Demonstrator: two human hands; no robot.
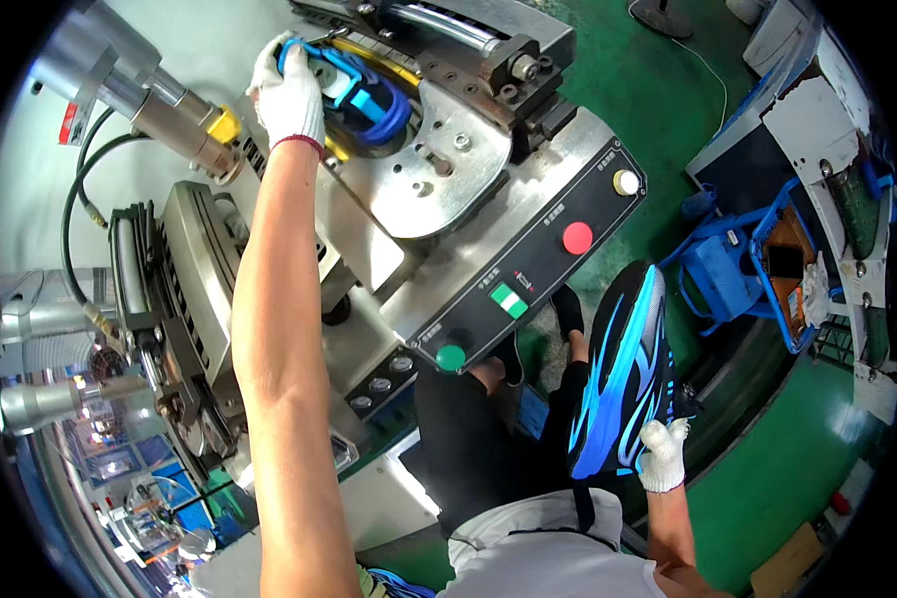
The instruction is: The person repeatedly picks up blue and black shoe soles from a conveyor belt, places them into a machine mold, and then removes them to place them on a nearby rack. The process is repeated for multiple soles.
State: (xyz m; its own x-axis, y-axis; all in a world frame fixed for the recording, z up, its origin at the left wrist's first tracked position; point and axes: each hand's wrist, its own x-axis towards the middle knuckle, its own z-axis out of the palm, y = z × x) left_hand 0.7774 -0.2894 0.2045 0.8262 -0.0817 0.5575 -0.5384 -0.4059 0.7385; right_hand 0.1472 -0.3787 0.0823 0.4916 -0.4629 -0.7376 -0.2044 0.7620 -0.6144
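My left hand (291, 92), in a white knit glove, reaches up to the machine. Its fingers are closed on the edge of a blue shoe (364, 105) with light blue straps, which sits in the machine's metal cradle; the fingertips are partly hidden. A curved metal plate (439, 164) lies right beside that shoe. In my gloved right hand (662, 453), low on the right, is a black and blue sneaker (623, 374). It is held at its lower right end, with its patterned blue sole facing up and its other end pointing away from me.
The slanted control panel (543, 254) carries a red button (577, 237), a white one, a green one and a green switch. Thick metal cylinders (169, 115) stand at the left. A blue stool (733, 264) with a brown tray stands right, near a cluttered bench (807, 130).
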